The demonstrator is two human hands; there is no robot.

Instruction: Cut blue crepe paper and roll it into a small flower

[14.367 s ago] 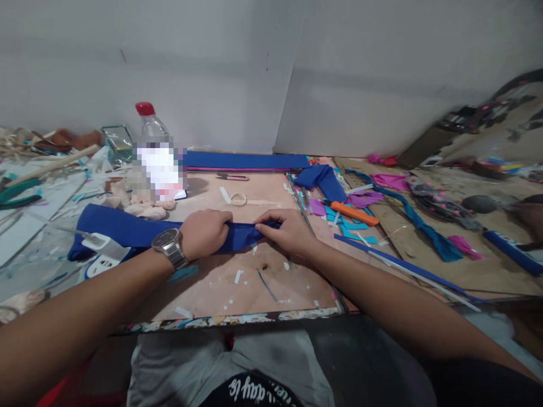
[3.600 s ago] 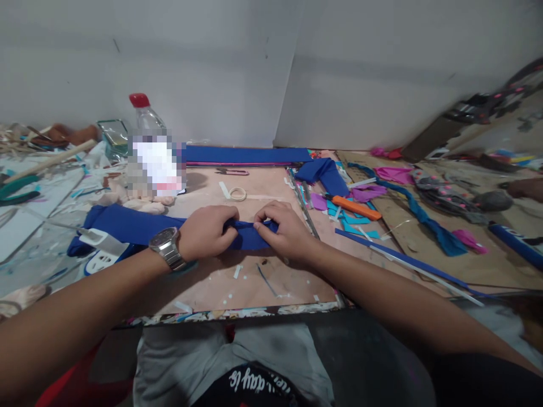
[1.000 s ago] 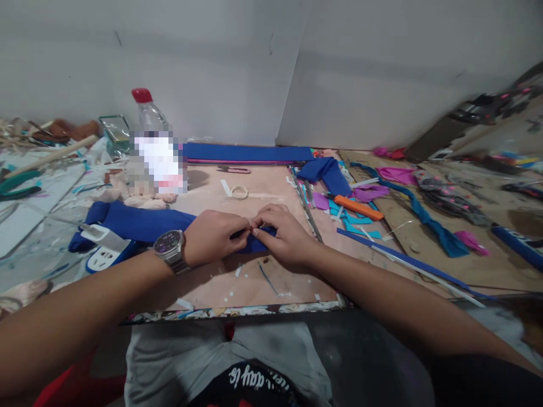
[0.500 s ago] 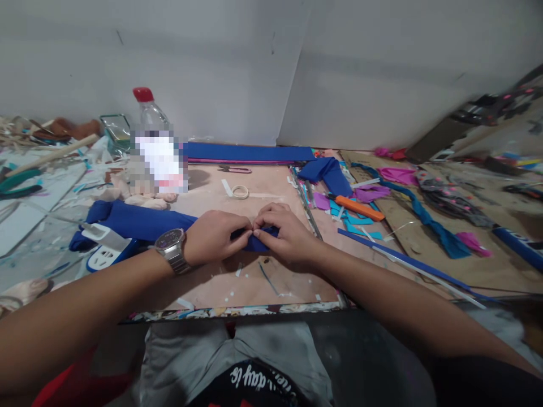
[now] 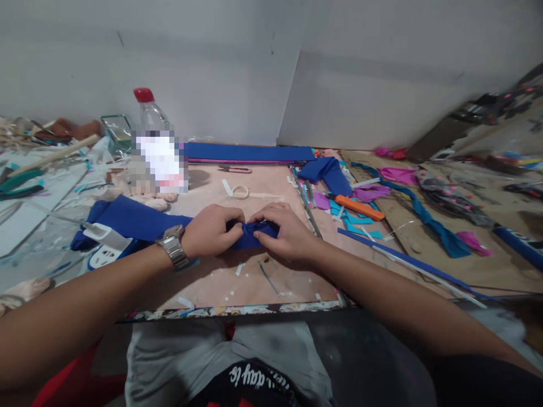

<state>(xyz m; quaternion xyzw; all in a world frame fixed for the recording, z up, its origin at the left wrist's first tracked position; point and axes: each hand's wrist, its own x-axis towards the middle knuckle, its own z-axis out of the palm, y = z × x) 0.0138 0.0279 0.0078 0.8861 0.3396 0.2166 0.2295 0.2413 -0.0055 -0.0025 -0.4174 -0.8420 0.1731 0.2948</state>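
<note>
Between my two hands runs a strip of blue fabric (image 5: 136, 217), gathered and creased where the fingers pinch it. My left hand (image 5: 212, 230), with a metal watch (image 5: 175, 247) on its wrist, is closed on the cloth. My right hand (image 5: 285, 230) grips the same strip a short way to the right, thumb in front and fingers behind. The left part of the cloth trails over the table toward a white and blue power socket (image 5: 108, 247). What lies inside the folds is hidden by my fingers.
Beyond my hands lie a roll of tape (image 5: 240, 192) and thread snips (image 5: 234, 169). A red-capped bottle (image 5: 155, 118) stands at the back left. An orange utility knife (image 5: 358, 208) rests on scraps to the right. Folded blue fabric (image 5: 250, 151) lies along the wall.
My hands have moved slightly apart, showing more of the gathered blue fabric between them. My left wrist has turned, and the cloth on the left has shifted a little.
</note>
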